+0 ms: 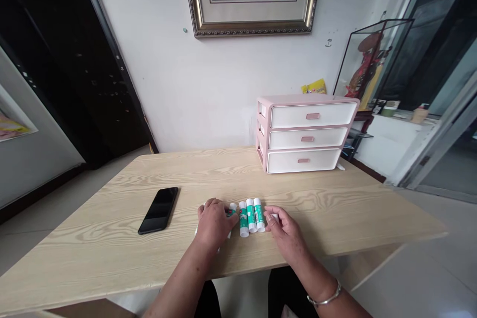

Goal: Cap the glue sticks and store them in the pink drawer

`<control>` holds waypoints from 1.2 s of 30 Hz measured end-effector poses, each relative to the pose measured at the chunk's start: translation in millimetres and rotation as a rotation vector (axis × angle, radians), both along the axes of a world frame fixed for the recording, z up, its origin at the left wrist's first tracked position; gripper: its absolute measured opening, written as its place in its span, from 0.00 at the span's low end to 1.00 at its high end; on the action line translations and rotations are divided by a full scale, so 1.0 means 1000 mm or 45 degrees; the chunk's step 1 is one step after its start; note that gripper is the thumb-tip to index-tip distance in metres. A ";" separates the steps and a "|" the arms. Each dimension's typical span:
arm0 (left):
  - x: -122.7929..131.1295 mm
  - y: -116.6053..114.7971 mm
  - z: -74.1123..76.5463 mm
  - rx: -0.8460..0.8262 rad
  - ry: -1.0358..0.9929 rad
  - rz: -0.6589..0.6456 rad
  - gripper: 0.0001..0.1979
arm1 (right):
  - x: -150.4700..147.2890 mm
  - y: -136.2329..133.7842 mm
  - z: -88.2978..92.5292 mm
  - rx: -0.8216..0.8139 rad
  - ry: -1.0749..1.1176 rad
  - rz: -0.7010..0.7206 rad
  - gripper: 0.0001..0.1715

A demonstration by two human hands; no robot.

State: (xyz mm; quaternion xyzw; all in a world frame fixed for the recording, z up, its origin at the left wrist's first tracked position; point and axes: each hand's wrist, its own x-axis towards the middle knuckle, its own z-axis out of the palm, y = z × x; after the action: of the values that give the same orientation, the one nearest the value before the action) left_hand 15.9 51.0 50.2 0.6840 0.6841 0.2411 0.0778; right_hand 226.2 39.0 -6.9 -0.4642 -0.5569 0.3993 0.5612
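Note:
Several green-and-white glue sticks [251,216] lie side by side near the front edge of a light wooden table [112,238]. My left hand [213,223] rests palm down over the left end of the row, covering one stick and touching another. My right hand [282,228] sits at the right end of the row, its fingertips curled on a stick that is mostly hidden under them. Three sticks between my hands lie untouched.
A black phone [159,210] lies face up to the left of my hands. A pink three-drawer organizer [303,132], all drawers closed, stands at the back right against the wall. A glass display case [368,67] stands beyond it on a side cabinet.

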 end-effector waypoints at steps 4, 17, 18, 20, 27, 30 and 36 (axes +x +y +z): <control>-0.002 -0.004 0.006 0.022 -0.153 -0.010 0.09 | 0.002 0.003 -0.001 -0.033 0.092 -0.079 0.28; 0.010 -0.083 0.002 -0.098 -1.290 -0.542 0.21 | -0.034 -0.024 0.088 -0.116 0.940 0.191 0.20; 0.013 -0.087 -0.001 -0.130 -1.323 -0.560 0.21 | -0.039 -0.028 0.092 -0.136 0.978 0.237 0.20; 0.017 -0.094 -0.005 -0.154 -1.334 -0.594 0.21 | -0.049 -0.035 0.095 -0.177 1.023 0.307 0.18; 0.016 -0.107 0.010 -0.018 -1.223 -0.519 0.20 | -0.072 -0.057 0.089 -0.197 0.937 0.357 0.18; 0.014 -0.112 0.014 0.047 -1.220 -0.470 0.21 | -0.077 -0.063 0.085 -0.162 0.861 0.369 0.17; 0.011 -0.119 0.015 0.025 -1.226 -0.469 0.20 | -0.080 -0.069 0.078 -0.052 0.732 0.371 0.15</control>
State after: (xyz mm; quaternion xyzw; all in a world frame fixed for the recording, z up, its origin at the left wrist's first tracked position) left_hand 26.4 -68.3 65.1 0.6052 0.4368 0.5172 0.4187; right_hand 146.1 -30.4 70.8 -0.2589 -0.4280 0.6014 0.6230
